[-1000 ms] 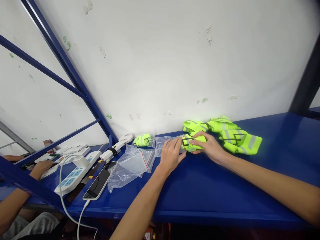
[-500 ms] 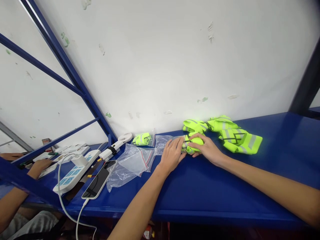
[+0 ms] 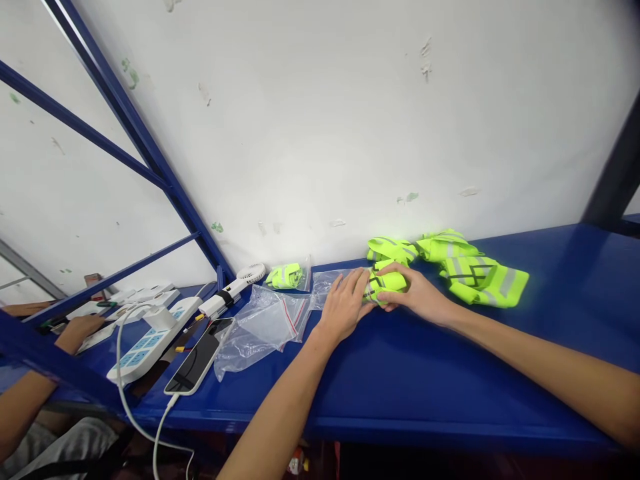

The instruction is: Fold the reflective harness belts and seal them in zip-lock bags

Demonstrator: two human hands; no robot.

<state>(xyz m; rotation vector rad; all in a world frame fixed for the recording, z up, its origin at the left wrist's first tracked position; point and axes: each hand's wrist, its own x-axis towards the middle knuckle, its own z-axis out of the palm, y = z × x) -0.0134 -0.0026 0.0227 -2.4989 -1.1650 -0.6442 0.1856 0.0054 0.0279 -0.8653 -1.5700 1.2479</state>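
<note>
My right hand [image 3: 417, 294] is closed over a folded neon-yellow reflective vest [image 3: 384, 283] on the blue shelf [image 3: 425, 373]. My left hand [image 3: 343, 305] lies against the vest's left end, fingers pressed together on it and on the mouth of a clear plastic bag [image 3: 327, 283] there. More folded neon vests [image 3: 475, 270] lie in a heap just behind and to the right of my right hand.
Loose clear zip bags [image 3: 263, 327] lie left of my hands, with a bagged vest [image 3: 287, 275] by the wall. Further left are a small white fan [image 3: 235, 287], a phone [image 3: 200, 357] on a cable, and a white power strip [image 3: 150, 340]. Another person's hand [image 3: 75, 331] rests at far left.
Both hands have stayed on the folded vest, shifting it slightly left toward the clear bag. The view has drifted a little.
</note>
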